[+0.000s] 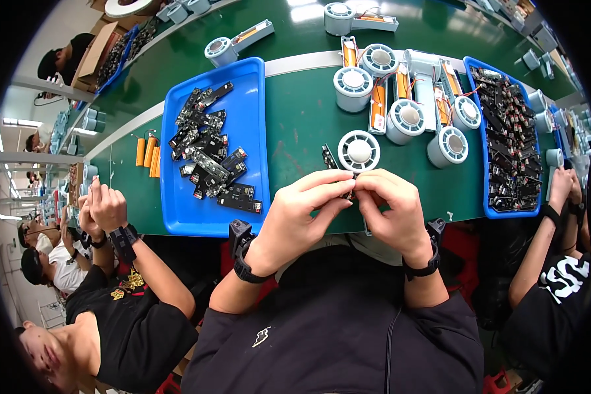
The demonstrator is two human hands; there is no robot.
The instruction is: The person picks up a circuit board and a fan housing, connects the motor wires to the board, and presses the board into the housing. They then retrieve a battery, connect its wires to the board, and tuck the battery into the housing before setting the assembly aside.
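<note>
Both hands meet at the near edge of the green table (302,125): the left hand (302,210) and right hand (391,210) pinch a small dark circuit board (349,192) between fingertips. Just beyond sits a round white ribbed fan housing (358,151), and a glossy blue plastic tray (243,118) of flat black boards lies to the left.

My fingers (338,190) cover most of the small dark part (349,192) I pinch, so its shape stays unclear. At twelve o'clock, the white round fan housing (358,151) hides part of a circuit board (328,156).

Electronics assembly line: circuit-board trays (249,85), workers.
</note>
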